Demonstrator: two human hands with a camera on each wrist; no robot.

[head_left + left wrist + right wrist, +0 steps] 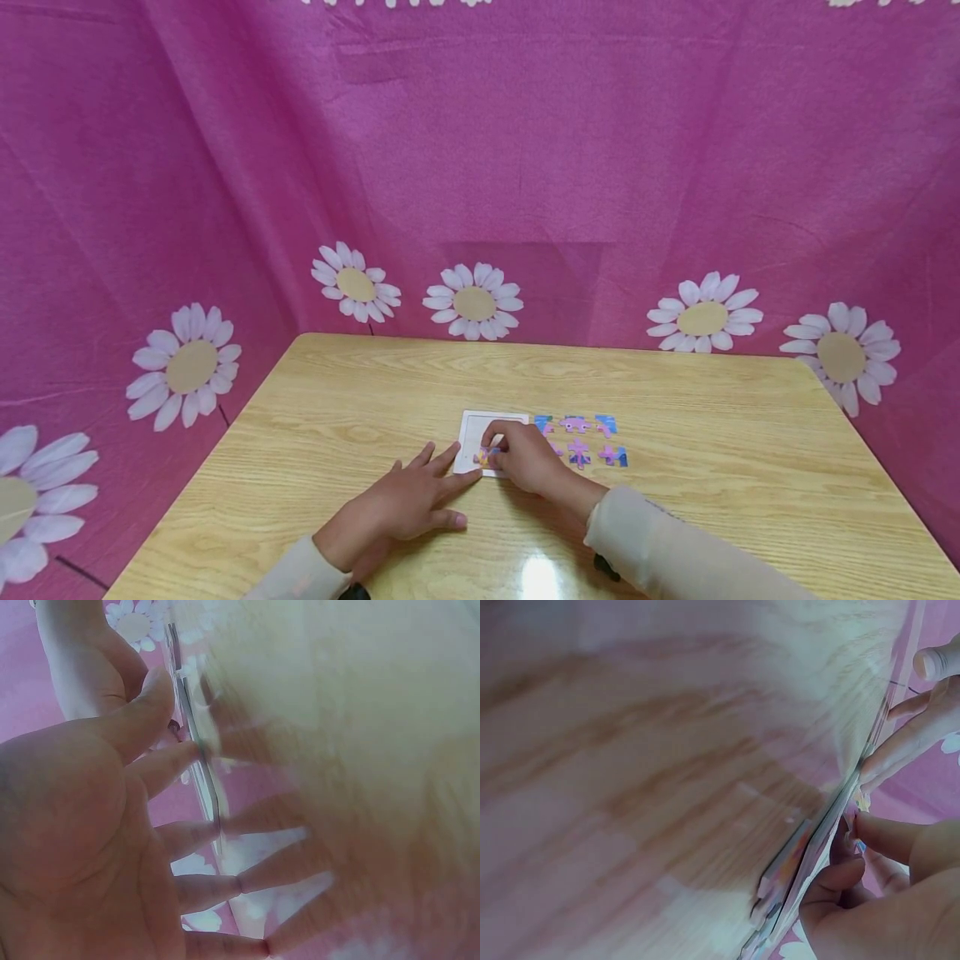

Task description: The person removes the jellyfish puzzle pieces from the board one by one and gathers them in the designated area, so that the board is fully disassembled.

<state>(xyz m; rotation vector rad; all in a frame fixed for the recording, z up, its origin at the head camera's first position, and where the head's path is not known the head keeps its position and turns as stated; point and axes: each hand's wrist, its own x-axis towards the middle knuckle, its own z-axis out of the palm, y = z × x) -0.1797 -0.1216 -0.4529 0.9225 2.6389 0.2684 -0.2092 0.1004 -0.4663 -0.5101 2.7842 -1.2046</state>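
Observation:
A white puzzle tray [471, 427] lies flat at the middle of the table. My right hand [531, 461] reaches over its right side and pinches a small colourful puzzle piece [487, 455] at the tray's near edge. In the right wrist view the thumb and finger meet at a puzzle piece [862, 801] close to the surface; the hand hides part of it, and whether one or more pieces are there I cannot tell. My left hand [408, 502] rests with spread, straight fingers, its fingertips at the tray's left and near edges. The left wrist view shows the left palm [82, 847].
Several loose pink and blue puzzle pieces [575, 424] lie in two rows right of the tray, partly behind the right hand. The glossy wooden table [360, 392] reflects the hands. A pink cloth [525, 167] with white flowers hangs behind and at the sides.

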